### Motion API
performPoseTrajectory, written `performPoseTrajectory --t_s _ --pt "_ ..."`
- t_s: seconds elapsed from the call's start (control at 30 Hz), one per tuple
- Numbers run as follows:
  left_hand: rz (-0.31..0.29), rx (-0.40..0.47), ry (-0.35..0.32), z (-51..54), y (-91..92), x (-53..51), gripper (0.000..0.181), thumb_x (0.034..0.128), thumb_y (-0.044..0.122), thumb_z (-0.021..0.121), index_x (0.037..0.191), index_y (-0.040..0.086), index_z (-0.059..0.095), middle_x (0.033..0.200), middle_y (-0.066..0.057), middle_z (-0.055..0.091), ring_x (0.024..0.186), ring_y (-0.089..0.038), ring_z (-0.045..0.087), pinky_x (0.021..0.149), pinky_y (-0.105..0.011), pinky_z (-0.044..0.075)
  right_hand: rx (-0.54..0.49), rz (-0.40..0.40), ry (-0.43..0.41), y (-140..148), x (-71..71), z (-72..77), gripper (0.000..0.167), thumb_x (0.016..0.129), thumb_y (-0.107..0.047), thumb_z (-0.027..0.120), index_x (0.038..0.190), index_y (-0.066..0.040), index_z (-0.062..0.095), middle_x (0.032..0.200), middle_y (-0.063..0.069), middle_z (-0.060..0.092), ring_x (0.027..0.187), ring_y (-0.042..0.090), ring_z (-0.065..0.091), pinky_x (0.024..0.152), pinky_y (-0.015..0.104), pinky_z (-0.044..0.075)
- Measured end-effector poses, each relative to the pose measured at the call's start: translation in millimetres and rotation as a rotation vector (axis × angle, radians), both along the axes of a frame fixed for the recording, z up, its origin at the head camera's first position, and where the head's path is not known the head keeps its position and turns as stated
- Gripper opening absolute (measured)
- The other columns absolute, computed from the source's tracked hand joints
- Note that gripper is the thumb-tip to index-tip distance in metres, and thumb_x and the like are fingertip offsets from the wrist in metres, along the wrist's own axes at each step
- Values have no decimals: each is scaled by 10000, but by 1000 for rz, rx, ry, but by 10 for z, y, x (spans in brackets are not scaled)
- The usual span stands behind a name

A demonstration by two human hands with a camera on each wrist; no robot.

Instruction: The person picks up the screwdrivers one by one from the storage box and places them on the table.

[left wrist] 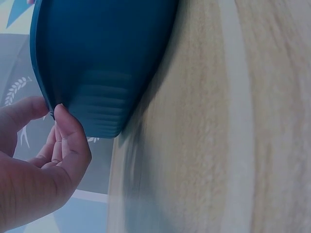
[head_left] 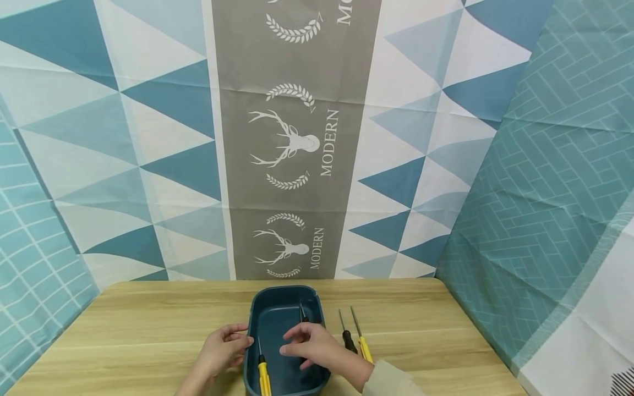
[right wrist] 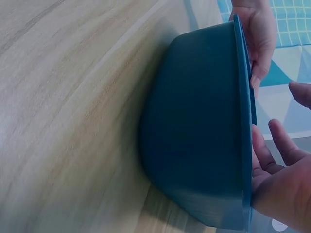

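A dark blue plastic bin (head_left: pixel 283 290) stands on the wooden table. My left hand (head_left: pixel 225 349) pinches its left rim between thumb and forefinger, which the left wrist view shows close up at the bin (left wrist: pixel 107 58). Over the bin's right side hovers my right hand (head_left: pixel 317 347), its thumb and fingers spread apart with nothing between them. Beneath it lies a screwdriver with a dark handle (head_left: pixel 304 318), partly hidden by the hand. A yellow-and-black screwdriver (head_left: pixel 264 377) leans inside the bin at the near left. In the right wrist view the right hand (right wrist: pixel 286 179) reaches over the rim.
Right of the bin, on the table (head_left: pixel 411 330), lie a black-handled screwdriver (head_left: pixel 349 341) and a yellow-handled screwdriver (head_left: pixel 365 347), side by side with tips pointing away. A patterned cloth (head_left: pixel 287 165) hangs behind the table's far edge.
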State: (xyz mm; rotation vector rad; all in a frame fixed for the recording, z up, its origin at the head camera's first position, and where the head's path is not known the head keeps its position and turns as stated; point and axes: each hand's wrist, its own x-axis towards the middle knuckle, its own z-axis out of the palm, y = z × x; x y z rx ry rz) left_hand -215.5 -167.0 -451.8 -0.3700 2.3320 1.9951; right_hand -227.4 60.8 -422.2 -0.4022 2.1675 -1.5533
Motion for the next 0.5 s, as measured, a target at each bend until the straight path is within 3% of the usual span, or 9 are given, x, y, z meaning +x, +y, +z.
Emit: performPoseTrajectory --t_s 0.5 --pt "-2 8 1 -11 -3 -9 454 809 93 680 1206 -61 521 929 -121 618 703 -165 595 604 -322 530 24 -26 -61 -118 41 -86 285 845 -202 677 1091 -72 620 875 29 616 803 192 587 648 416 556"
